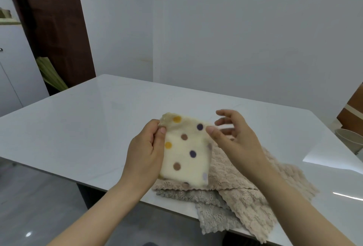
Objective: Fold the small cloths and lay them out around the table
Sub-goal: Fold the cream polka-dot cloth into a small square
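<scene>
Dotted cloth (184, 151): cream, soft short-pile fabric w/ yellow, brown and purple dots, folded to a rough upright rectangle. It's held up off the table (78, 127), over the near-right part, top edge a bit rumpled, lower corner hanging in front of the pile below. Beige cloth (245, 186): fluffy, ribbed/wavy pile, scalloped edge, lying flat-ish and unfolded on the tabletop, corner reaching the near edge. Grey cloth (212, 218): same fluffy texture, sits under the beige one, one corner drooping over the table's near edge. Table is white, glossy, hard slab w/ rounded corners, reflections visible. Left hand (145, 151): comes in from lower left, back of hand to camera, fingers curled behind the dotted cloth's left edge, thumb pressed on the front near the top-left corner, so it's a firm pinch grip carrying the cloth. Right hand (235, 137): comes in from lower right, palm facing left, fingers spread loose and slightly bent, motion-blurred. Thumb tip is right at the cloth's upper-right edge, but fingers are apart from the thumb, so nothing is gripped. Can't tell if the thumb actually touches the fabric. Bkgd: plain white wall (255, 29), dark brown door (53, 25) far left.
</scene>
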A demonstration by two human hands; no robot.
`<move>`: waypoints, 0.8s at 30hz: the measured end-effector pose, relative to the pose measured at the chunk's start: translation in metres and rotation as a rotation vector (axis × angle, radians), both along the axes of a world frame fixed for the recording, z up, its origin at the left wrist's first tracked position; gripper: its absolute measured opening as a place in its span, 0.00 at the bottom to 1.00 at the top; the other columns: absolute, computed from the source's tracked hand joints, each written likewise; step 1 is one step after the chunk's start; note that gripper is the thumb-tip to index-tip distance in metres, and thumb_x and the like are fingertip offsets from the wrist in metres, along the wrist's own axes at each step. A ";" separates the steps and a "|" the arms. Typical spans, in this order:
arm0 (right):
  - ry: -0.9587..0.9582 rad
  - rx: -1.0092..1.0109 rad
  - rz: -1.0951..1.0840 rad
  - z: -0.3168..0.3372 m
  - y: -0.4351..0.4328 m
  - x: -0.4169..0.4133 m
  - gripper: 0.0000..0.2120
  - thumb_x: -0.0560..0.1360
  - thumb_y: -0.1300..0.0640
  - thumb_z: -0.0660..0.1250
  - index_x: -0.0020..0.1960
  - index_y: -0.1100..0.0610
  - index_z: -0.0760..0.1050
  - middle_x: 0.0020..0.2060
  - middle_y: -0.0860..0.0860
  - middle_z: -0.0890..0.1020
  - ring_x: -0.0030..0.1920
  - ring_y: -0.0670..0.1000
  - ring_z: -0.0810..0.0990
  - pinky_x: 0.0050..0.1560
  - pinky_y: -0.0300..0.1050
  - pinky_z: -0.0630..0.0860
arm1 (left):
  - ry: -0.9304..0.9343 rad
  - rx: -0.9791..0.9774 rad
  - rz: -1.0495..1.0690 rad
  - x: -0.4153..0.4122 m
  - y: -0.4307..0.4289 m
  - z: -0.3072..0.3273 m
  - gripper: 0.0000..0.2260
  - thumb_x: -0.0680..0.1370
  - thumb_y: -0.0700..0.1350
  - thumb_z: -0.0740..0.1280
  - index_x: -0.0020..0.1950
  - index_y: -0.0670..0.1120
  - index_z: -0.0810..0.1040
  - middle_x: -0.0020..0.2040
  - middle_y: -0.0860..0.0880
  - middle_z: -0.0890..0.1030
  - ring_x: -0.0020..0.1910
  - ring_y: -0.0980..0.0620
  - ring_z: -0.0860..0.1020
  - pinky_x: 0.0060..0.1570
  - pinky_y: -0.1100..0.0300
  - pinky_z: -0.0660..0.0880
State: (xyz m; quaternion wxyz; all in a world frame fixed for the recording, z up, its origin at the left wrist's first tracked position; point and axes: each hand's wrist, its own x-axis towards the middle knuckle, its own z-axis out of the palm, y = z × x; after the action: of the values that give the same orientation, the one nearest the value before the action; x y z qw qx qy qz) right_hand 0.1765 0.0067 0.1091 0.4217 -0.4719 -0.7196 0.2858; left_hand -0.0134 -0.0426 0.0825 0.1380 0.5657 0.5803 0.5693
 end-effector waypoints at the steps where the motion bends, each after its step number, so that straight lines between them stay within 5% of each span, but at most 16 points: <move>1: 0.045 -0.106 0.003 -0.007 -0.002 -0.004 0.27 0.69 0.37 0.66 0.64 0.46 0.69 0.52 0.42 0.78 0.47 0.42 0.81 0.49 0.42 0.80 | -0.009 0.007 0.004 0.000 0.000 0.001 0.11 0.81 0.44 0.57 0.39 0.47 0.70 0.28 0.53 0.70 0.28 0.57 0.69 0.28 0.66 0.64; 4: 0.205 -0.440 0.095 -0.026 -0.008 -0.018 0.34 0.68 0.33 0.63 0.66 0.53 0.71 0.55 0.48 0.82 0.49 0.49 0.85 0.53 0.52 0.81 | -0.016 0.022 0.021 -0.001 0.004 0.002 0.10 0.82 0.44 0.57 0.41 0.46 0.71 0.30 0.51 0.73 0.29 0.57 0.70 0.29 0.65 0.66; 7: 0.459 -0.643 0.177 -0.027 -0.015 -0.031 0.15 0.77 0.43 0.62 0.55 0.52 0.78 0.49 0.51 0.86 0.49 0.54 0.85 0.53 0.55 0.81 | -0.022 0.028 0.037 -0.002 0.006 0.003 0.10 0.81 0.44 0.56 0.43 0.45 0.72 0.32 0.47 0.75 0.30 0.54 0.71 0.30 0.62 0.67; 9: 0.517 -0.656 0.164 -0.027 -0.015 -0.038 0.12 0.78 0.46 0.62 0.50 0.52 0.79 0.47 0.51 0.87 0.49 0.54 0.85 0.52 0.55 0.81 | -0.015 0.032 0.052 -0.003 0.007 0.003 0.10 0.82 0.45 0.56 0.43 0.45 0.72 0.33 0.46 0.75 0.31 0.53 0.71 0.30 0.61 0.67; 14: 0.444 -0.323 -0.047 -0.034 -0.015 -0.057 0.14 0.79 0.48 0.62 0.49 0.59 0.78 0.43 0.56 0.85 0.45 0.59 0.84 0.42 0.58 0.80 | -0.051 -0.024 0.077 -0.005 0.009 0.000 0.11 0.82 0.48 0.56 0.42 0.46 0.71 0.33 0.49 0.75 0.30 0.58 0.71 0.29 0.65 0.67; 18: 0.435 -0.142 -0.058 -0.036 -0.019 -0.061 0.10 0.79 0.47 0.62 0.48 0.53 0.75 0.41 0.51 0.83 0.40 0.50 0.82 0.37 0.45 0.78 | -0.252 -0.175 -0.022 -0.004 0.005 -0.001 0.10 0.81 0.51 0.55 0.50 0.47 0.71 0.41 0.54 0.78 0.36 0.61 0.76 0.34 0.68 0.72; 24: 0.262 0.015 0.001 -0.037 -0.019 -0.059 0.10 0.79 0.48 0.62 0.44 0.54 0.72 0.33 0.46 0.77 0.31 0.42 0.72 0.29 0.34 0.68 | -0.167 -0.206 -0.031 -0.010 -0.002 -0.012 0.07 0.81 0.49 0.58 0.53 0.45 0.66 0.44 0.55 0.78 0.38 0.62 0.77 0.32 0.73 0.71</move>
State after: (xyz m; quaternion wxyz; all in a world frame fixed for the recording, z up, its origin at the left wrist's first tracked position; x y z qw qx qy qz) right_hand 0.1172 -0.0118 0.0717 0.5155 -0.4269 -0.6608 0.3397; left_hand -0.0231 -0.0448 0.0703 0.2521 0.5082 0.6134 0.5495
